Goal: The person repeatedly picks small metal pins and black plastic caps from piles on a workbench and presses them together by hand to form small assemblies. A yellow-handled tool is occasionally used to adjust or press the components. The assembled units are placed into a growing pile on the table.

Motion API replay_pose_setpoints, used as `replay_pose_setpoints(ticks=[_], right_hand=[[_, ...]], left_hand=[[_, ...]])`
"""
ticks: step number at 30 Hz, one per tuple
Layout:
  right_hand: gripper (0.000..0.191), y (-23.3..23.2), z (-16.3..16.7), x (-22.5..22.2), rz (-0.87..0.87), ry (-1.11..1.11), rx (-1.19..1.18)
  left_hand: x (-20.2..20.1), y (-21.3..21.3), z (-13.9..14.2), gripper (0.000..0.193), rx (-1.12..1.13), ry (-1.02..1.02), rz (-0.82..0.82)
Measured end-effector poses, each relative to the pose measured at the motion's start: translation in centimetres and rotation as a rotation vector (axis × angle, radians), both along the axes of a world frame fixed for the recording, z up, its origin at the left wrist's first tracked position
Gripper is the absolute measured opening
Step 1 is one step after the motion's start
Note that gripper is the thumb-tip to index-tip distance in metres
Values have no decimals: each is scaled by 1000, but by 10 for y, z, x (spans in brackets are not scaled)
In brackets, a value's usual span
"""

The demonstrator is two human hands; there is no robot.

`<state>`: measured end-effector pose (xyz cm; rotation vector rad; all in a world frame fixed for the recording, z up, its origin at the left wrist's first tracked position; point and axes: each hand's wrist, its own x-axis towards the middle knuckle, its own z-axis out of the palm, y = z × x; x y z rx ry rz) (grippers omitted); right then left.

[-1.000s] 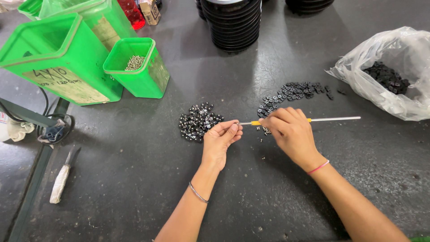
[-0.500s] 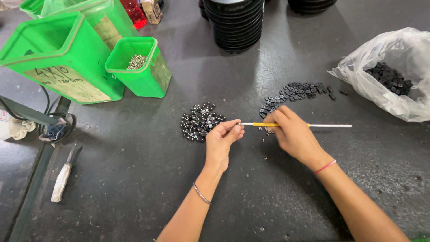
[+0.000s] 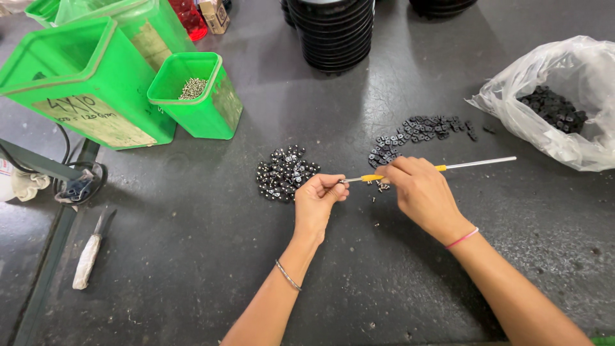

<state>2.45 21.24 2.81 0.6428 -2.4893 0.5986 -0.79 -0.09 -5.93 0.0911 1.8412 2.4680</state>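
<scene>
My right hand (image 3: 419,192) grips a thin tool with a yellow middle and a white tail end (image 3: 477,163), held level over the dark table. Its metal tip meets the pinched fingers of my left hand (image 3: 318,202), which hold a small piece I cannot make out. Just left of that hand lies a heap of small black parts with shiny screws in them (image 3: 284,173). Behind my right hand, a row of plain black parts (image 3: 416,131) spreads across the table. A few loose bits lie under the tool.
A small green bin of screws (image 3: 198,96) and larger green bins (image 3: 77,90) stand at the back left. Stacked black trays (image 3: 333,32) are at the back. A clear bag of black parts (image 3: 564,109) lies right. A white-handled knife (image 3: 90,250) rests left.
The tool has slid to the left through my right hand, so its tail reaches less far right. Both hands stay in nearly the same spot.
</scene>
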Motion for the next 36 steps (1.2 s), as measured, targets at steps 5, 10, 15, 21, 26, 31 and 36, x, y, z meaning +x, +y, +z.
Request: replay_pose_setpoints(ticks=[5, 10, 15, 21, 26, 31, 36], right_hand=[[19, 1, -5, -3, -9, -63, 64], [19, 9, -9, -11, 9, -89, -3], [16, 60, -5, -24, -104, -110, -45], [16, 100, -13, -24, -317, -289, 184], [19, 76, -12, -22, -383, -124, 111], [19, 24, -26, -31, -201, -60, 11], [12, 12, -26, -36, -211, -47, 75]], left_hand=[[3, 1, 1, 17, -31, 7, -13], [3, 4, 13, 17, -33, 12, 28], [-2, -22, 34, 16, -416, 285, 351], [0, -50, 58, 29, -994, 491, 635], [5, -39, 62, 35, -976, 557, 589], [16, -13, 59, 27, -862, 590, 403], [26, -4, 59, 25, -791, 578, 281]])
